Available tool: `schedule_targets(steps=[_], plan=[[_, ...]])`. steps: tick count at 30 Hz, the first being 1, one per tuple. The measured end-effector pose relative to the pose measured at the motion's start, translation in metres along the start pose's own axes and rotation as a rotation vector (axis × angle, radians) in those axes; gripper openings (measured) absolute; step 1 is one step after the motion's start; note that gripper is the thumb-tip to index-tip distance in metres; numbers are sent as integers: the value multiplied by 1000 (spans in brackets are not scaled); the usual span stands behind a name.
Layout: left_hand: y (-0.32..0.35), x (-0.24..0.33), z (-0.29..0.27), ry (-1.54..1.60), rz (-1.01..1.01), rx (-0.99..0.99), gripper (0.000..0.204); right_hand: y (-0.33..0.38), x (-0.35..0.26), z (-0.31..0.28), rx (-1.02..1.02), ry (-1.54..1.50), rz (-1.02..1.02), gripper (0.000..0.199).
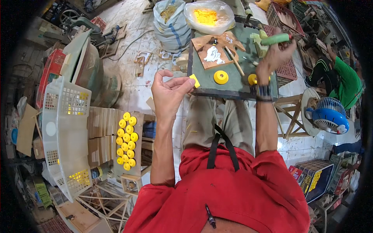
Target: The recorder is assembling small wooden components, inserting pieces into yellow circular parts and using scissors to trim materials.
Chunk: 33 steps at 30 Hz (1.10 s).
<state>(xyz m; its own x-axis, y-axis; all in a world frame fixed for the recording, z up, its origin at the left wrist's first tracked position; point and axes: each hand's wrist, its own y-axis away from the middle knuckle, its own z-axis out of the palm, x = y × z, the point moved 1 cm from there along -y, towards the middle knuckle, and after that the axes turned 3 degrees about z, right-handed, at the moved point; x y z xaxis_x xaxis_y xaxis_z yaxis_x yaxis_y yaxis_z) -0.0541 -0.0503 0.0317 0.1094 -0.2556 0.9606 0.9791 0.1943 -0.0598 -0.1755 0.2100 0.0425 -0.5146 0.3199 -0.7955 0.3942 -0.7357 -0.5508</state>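
My left hand (169, 91) pinches a small flat yellow piece (195, 80) between thumb and fingertips, just over the near left edge of the table (237, 84). My right hand (275, 57) grasps a green cylinder (276, 39) with a reddish end, up by the table's right side; I judge it to be a bottle or a tool, but can't tell which. To handle this well, I'd hold the yellow piece by its rim, lightly, so its face stays open and clean, and bring it over the tabletop, where a slip would land safely. I'd mind where the green cylinder's end points and keep my wrist loose.

Near my left hand a yellow ring (221, 77) lies flat on the table, its hole uppermost; another yellow part (252, 79) sits partly hidden by my right wrist. I'd keep my sleeves and wrists off both. Beyond them, a wooden board (199, 46) carries a patch of white paste (213, 55), with a stick (234, 61) across its right edge. The paste could smear, so my forearms should pass around it. At the far end sits a plastic bag (190, 15) of yellow bits. Off to my left, yellow wheels (126, 137) stand in rows, best left unknocked.
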Motion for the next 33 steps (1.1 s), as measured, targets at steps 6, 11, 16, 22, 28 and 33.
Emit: schedule_targets(steps=[6,11,16,22,28,33], plan=[[9,1,-2,-5,-85,-53,52,101,-68,-97,-913,-244,421,52],[18,-6,7,-10,-161,-82,57,176,-68,-138,-1088,-445,1121,64],[18,-14,13,-72,-204,-82,60,177,-64,-132,-1216,-359,1045,73],[12,-12,12,-139,-203,-67,59,164,-66,-123,-1258,-324,1102,68],[14,-15,10,-103,-253,-79,60,163,-67,-117,-1227,-353,1087,61],[12,-18,11,-55,-256,-86,61,164,-64,-113,-1201,-316,996,52]])
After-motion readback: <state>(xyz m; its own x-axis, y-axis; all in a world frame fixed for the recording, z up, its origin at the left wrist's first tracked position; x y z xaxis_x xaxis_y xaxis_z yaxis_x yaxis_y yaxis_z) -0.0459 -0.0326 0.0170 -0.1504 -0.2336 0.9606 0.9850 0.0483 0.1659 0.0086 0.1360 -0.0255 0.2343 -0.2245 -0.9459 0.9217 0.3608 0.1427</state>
